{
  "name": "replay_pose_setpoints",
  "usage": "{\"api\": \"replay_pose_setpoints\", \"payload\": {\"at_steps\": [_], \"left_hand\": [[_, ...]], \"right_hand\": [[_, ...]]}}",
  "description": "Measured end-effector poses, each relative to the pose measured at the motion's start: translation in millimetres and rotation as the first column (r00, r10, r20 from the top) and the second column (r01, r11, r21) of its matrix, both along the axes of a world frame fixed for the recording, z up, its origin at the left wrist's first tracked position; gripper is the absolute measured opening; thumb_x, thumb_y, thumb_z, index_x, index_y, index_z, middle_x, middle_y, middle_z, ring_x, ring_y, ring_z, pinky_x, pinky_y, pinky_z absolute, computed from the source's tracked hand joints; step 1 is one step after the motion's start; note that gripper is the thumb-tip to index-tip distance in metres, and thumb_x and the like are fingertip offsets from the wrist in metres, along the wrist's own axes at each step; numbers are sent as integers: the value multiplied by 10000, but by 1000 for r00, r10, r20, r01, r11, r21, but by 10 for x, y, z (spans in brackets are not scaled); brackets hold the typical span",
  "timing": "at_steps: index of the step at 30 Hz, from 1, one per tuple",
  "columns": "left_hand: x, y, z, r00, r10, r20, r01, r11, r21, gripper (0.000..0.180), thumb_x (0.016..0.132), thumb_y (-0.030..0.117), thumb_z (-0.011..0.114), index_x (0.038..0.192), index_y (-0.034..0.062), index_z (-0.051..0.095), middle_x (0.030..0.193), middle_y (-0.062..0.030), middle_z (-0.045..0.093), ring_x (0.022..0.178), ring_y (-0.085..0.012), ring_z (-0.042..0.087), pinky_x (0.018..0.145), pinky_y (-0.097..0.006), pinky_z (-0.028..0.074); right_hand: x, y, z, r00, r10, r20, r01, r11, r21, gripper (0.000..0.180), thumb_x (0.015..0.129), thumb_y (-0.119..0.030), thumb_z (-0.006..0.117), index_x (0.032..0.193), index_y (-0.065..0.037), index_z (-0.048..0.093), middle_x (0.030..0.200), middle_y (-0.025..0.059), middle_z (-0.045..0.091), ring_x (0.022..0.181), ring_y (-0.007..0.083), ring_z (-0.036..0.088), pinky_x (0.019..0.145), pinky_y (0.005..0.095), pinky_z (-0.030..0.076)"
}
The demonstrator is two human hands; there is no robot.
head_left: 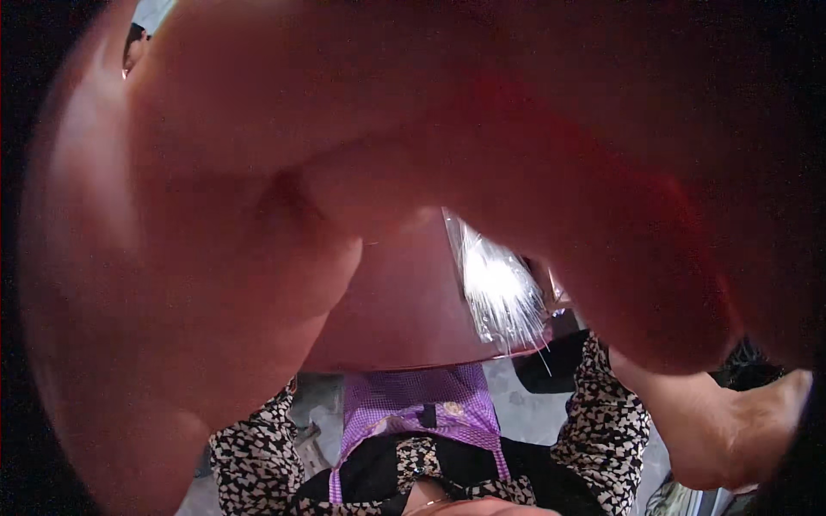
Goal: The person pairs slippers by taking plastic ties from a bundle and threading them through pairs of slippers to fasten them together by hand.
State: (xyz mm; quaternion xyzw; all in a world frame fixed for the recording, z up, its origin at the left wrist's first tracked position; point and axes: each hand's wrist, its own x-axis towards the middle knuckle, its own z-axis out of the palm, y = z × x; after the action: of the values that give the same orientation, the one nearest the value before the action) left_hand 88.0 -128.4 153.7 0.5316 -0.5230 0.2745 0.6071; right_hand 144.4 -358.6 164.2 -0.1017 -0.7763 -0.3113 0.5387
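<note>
A large, blurred hand, which appears to be my left hand [198, 284], lies very close in front of the camera and covers most of the view. Its fingers are stretched out and apart, with a wide gap below the middle. Nothing shows in it, though much of it is too dark to make out. My right hand [731, 421] is raised at the lower right, beyond a patterned sleeve; its fingers are hidden. Through the gap, a bundle of thin, shiny clear strips [503, 288] rests on a reddish tabletop [400, 301].
The table's curved near edge runs just in front of my body. Below it hang a purple checked apron [422, 396] and black-and-cream patterned clothing [254, 451]. Grey floor [525, 413] shows beside the apron. Dark cords or similar strands [747, 365] are partly visible at the right.
</note>
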Motion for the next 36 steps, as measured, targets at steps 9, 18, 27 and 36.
{"api": "replay_pose_setpoints", "payload": {"at_steps": [9, 18, 27, 36], "left_hand": [[-197, 259, 77, 991, 86, 100, -76, 993, -93, 689, 813, 407, 623, 1351, 57, 373, 1435, -276, 208, 1154, -400, 477, 906, -440, 427], [-263, 428, -111, 988, 155, 25, -145, 962, -230, 626, 825, 362, 618, 1325, 44, 416, 1421, -274, 260, 1159, -405, 472, 929, -449, 419], [545, 1418, -1583, -185, 979, -87, -966, -165, 198, 444, 835, 166, 620, 1221, -1, 478, 1241, -238, 476, 1127, -324, 507, 918, -385, 434], [872, 1866, -2482, -587, 806, -74, -474, -268, 838, 674, 735, 416, 621, 1283, 70, 436, 1260, -248, 452, 1172, -386, 452, 958, -473, 373]], "right_hand": [[-275, -1146, -283, 963, -69, 261, 2, 969, 248, 234, 865, -45, 372, 725, -73, 558, 673, 34, 513, 599, 155, 467, 605, 305, 367], [520, -488, -1398, 878, 382, -289, -414, 303, -858, 405, 914, -341, 536, 1022, 39, 623, 906, 151, 655, 810, 261, 627, 915, 509, 390], [411, -334, -2476, 734, -178, -655, -649, 100, -755, 348, 895, -281, 582, 948, 60, 625, 876, 161, 649, 789, 268, 627, 770, 426, 471], [336, -70, -2721, 532, -463, -709, -800, 1, -600, 209, 887, -135, 561, 956, 52, 625, 841, 117, 646, 764, 178, 619, 704, 300, 500]]}}
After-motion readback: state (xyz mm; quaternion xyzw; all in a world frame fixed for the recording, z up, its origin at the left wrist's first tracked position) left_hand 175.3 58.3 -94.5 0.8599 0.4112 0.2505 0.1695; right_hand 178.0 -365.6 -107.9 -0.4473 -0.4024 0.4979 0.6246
